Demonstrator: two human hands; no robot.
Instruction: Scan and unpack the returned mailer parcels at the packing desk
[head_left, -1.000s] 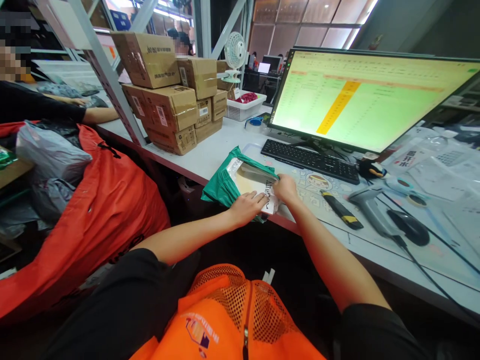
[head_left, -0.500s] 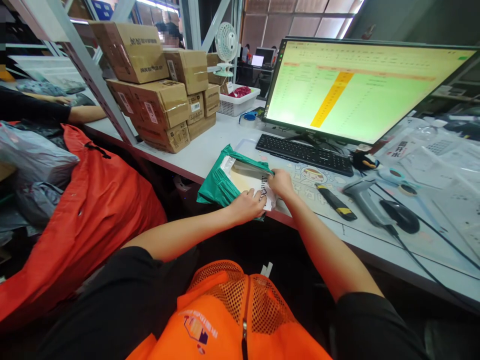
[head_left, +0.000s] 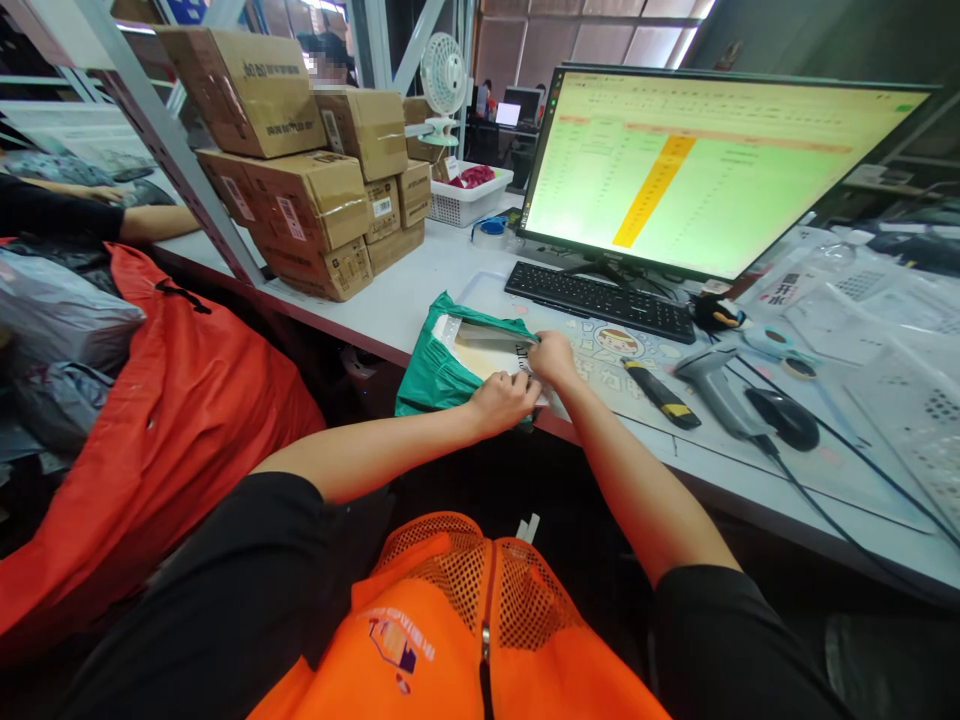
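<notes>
A green plastic mailing bag lies at the table's front edge with its mouth spread open. Inside it shows a flat cream-and-white item in clear wrapping, with dark lettering at its right end. My right hand is closed on the bag's rim at the far right corner. Close beside it, my left hand has its fingers curled over the near rim, gripping the bag. The fingertips of both hands are partly hidden, and the item's right end is mostly covered by them.
Behind the bag stand a keyboard and a monitor. A utility knife, a barcode scanner and a mouse lie to the right. Stacked cartons rise at left, near a metal post and a red sack.
My left hand has moved along the near rim towards my right hand. Less of the lettered end of the item shows now. The whole view has shifted slightly.
</notes>
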